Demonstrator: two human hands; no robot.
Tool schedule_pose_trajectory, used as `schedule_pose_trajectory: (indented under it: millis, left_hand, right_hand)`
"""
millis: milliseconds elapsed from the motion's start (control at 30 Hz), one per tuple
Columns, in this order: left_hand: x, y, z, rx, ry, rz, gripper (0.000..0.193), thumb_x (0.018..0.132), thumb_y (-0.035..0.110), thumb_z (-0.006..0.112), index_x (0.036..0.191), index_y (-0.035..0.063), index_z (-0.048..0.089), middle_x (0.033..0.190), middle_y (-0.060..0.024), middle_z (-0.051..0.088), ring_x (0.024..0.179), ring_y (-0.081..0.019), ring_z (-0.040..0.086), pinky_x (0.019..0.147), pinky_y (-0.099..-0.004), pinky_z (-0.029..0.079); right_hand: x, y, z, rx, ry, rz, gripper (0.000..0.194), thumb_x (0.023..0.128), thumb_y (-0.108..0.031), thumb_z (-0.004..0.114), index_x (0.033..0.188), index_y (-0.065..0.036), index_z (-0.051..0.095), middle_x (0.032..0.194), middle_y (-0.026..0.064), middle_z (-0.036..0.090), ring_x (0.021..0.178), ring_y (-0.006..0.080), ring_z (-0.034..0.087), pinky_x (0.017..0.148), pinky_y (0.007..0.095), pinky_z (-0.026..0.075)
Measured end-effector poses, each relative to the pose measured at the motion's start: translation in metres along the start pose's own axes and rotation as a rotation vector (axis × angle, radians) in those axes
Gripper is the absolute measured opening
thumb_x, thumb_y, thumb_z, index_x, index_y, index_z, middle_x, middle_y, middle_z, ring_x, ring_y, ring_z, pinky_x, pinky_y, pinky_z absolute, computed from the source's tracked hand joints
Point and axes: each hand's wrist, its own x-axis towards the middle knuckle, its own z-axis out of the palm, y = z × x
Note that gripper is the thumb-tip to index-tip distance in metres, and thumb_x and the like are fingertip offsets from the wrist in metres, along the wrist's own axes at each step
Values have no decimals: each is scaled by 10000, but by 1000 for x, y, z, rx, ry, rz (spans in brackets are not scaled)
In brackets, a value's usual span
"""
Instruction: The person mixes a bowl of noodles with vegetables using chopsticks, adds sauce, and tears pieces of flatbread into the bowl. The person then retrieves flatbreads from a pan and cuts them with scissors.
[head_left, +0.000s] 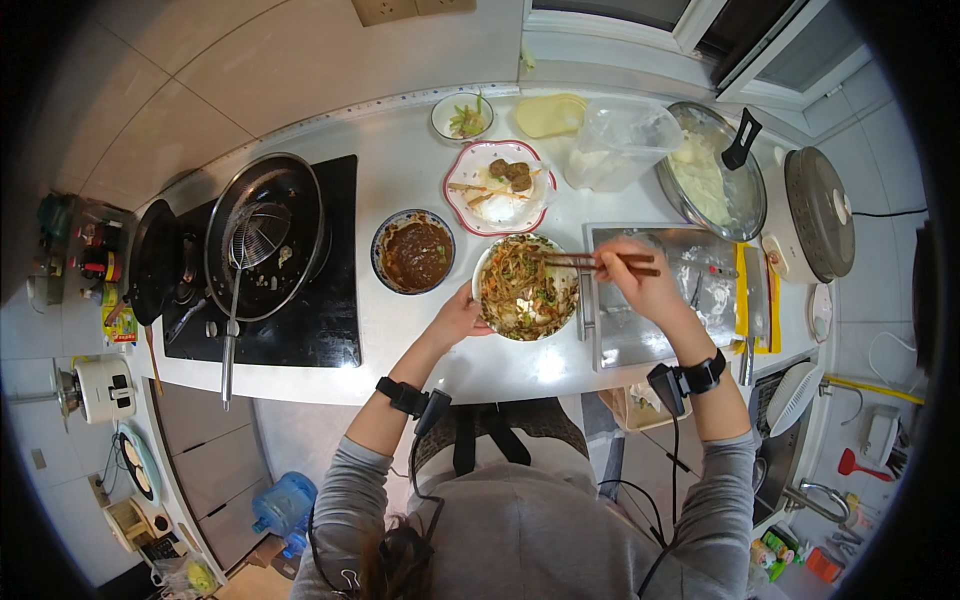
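Note:
My left hand (459, 315) grips the left rim of a white bowl (574, 319) on the counter. Inside the bowl lies a mixed filling (525, 289) of noodles, shredded carrot and chopped greens. My right hand (634, 277) holds a pair of brown chopsticks (562, 260), whose tips reach into the filling near the bowl's upper right. Left of the bowl stands a patterned bowl of dark brown sauce (415, 251). Just beyond it, a scalloped red-rimmed plate (455, 202) carries several brown meatballs (511, 174) and some pale food strips.
A wok (300, 300) with a wire skimmer (259, 234) sits on the black cooktop (341, 225) at left. On the right lie a metal board (637, 337) and a cleaver (757, 292). Farther back are a clear plastic container (626, 135), a glass-lidded pan (705, 180) and an electric cooker (817, 214).

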Motion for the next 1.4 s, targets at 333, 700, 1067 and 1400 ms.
schedule_pose_trajectory:
  millis: [333,700,1067,1400]
  left_hand:
    - [0,-4,4,-34,37,-2,486,964,86,277,1445,137,236,1277,-122,521,978,-221,654,801,-312,575]
    - [1,-6,3,-72,24,-10,488,965,78,278,1446,143,228,1264,-116,537,982,-230,656,809,-321,576]
    - [3,-6,0,-54,1,-18,483,969,85,292,1444,147,224,1268,-114,531,981,-226,657,806,-317,577]
    - [2,-2,4,-48,15,-25,471,974,69,270,1438,140,233,1264,-123,527,991,-230,652,810,-318,579]
  right_hand:
    - [-45,4,15,108,-46,274,121,932,-61,528,942,40,595,884,84,614,744,146,658,648,239,535]
    - [-60,-15,0,154,-213,175,137,937,-82,547,962,29,623,871,82,631,790,136,645,677,269,537]
    - [-12,-16,-8,-266,-154,-249,107,889,-60,582,965,-3,633,868,116,624,758,239,594,675,303,480]
    - [-29,-26,9,-343,-280,-306,140,839,-42,609,976,-30,634,873,97,611,717,255,599,616,312,490]
